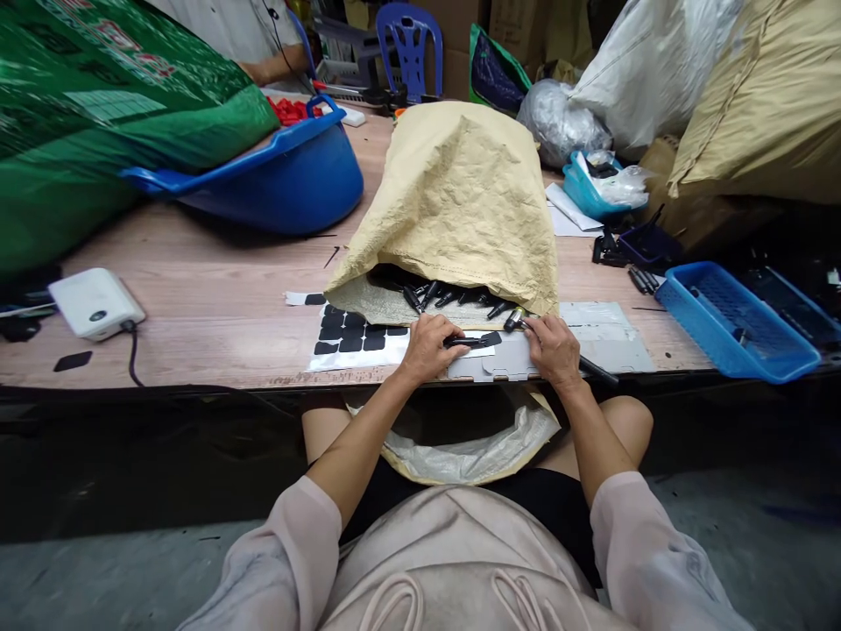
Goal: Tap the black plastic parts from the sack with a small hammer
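My left hand point(430, 347) is closed on a slim black pen-like part point(468, 341), held low over a grey board point(519, 359) at the table's front edge. My right hand point(554, 349) is wrapped round the handle of a small hammer point(597, 371); its head point(514, 319) points toward the bag. Just beyond both hands, a kraft paper bag point(469, 193) lies with its mouth toward me, and several black cylindrical parts point(445, 298) show inside. A white sheet with black rounded-square pads point(351, 337) lies left of my left hand, one dark pad point(491, 339) beside the held part.
A blue basin point(282, 180) with red pieces leans near a large green sack point(98, 131). A white box with a cable point(97, 302) sits at left. At right is a blue basket point(736, 320). Another open bag point(473, 451) lies across my lap. Another person's arm point(279, 66) is at the back.
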Available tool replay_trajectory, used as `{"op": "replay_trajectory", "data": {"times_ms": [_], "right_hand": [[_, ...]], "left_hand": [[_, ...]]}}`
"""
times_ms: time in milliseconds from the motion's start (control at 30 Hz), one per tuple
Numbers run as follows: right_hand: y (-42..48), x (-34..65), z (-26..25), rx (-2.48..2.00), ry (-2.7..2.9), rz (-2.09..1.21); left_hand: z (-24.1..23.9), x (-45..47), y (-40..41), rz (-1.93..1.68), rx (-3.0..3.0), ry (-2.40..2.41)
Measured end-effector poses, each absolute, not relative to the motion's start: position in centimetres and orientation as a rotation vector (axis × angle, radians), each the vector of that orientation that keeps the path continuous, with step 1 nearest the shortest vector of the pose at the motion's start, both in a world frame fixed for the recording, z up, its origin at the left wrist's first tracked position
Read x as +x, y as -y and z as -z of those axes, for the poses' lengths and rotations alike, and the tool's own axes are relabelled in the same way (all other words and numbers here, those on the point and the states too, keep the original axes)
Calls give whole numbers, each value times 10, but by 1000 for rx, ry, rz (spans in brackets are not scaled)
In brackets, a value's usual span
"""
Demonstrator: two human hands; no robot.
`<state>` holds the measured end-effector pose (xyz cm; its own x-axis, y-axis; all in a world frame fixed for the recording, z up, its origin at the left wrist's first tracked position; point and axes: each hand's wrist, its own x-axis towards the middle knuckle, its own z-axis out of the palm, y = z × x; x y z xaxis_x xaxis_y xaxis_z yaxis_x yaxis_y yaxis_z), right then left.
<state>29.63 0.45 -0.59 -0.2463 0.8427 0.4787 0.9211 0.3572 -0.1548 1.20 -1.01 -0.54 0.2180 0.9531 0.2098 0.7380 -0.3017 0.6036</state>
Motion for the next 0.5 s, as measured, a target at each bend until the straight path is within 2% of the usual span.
{"op": "replay_trajectory", "data": {"times_ms": [133, 367, 500], "right_hand": [[12, 279, -10, -1400, 1966, 151], [49, 222, -38, -1193, 1851, -291], [59, 205, -40, -1117, 1834, -245]], "left_hand": [[1, 14, 9, -745, 2092, -1544], [-3, 15, 8, -690, 2087, -1538], [-3, 15, 8, -669, 2092, -1530]]}}
